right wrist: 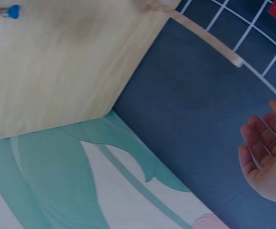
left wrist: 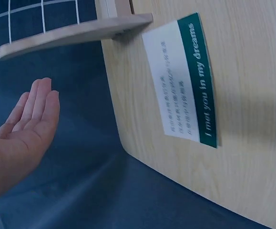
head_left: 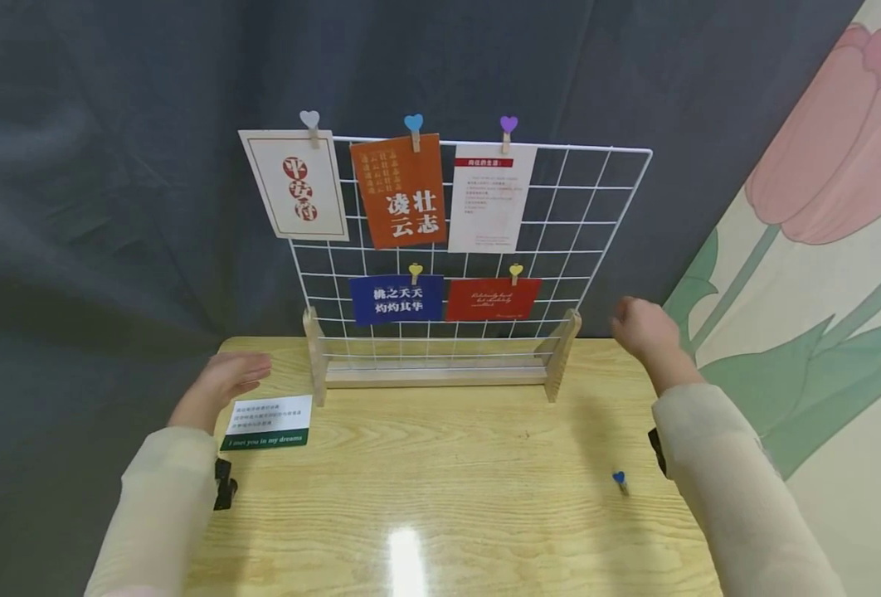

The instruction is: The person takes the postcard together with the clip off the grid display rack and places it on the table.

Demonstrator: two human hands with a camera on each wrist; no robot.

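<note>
A white wire grid [head_left: 605,207] stands in a wooden base [head_left: 435,375] at the back of the wooden table [head_left: 448,489]. Several cards hang on it from small heart clips, among them an orange card [head_left: 399,191] and a blue card [head_left: 396,299]. My left hand [head_left: 222,383] hovers open at the table's left edge, holding nothing [left wrist: 25,126]. Beside it lies a white and green card [head_left: 268,422] reading "I met you in my dreams" [left wrist: 185,81]. My right hand [head_left: 644,329] is raised near the grid's right foot, fingers loosely curled and empty [right wrist: 266,157].
A small blue heart clip [head_left: 620,480] lies on the table near my right forearm [right wrist: 8,11]. A dark cloth [head_left: 112,207] hangs behind the table. To the right is a wall with a painted pink flower [head_left: 836,182].
</note>
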